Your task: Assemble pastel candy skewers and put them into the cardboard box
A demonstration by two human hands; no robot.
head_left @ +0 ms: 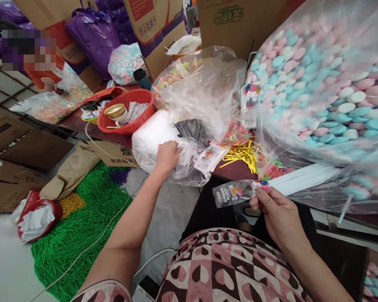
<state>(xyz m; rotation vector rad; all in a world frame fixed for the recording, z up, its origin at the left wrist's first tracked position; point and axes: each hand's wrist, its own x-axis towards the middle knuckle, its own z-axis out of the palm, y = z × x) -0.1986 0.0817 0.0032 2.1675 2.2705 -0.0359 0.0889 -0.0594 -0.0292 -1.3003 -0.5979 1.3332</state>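
Observation:
My right hand pinches a small clear printed packaging bag by its end, above my lap. Its printed front faces up. My left hand reaches to a clear plastic bag with white contents at the table's edge. The fingers are curled together there, and what they hold, if anything, is hidden. Just beyond them lies a grey striped bundle. Beside that bag is a stack of printed packets. Gold twist ties and long white sticks lie near my right hand.
A huge clear bag of pastel candies fills the right side. A red basin holds a gold bowl and packets. Bags of colourful ring candies stand behind. Green bead strings cover the floor at left. Another person is at far left.

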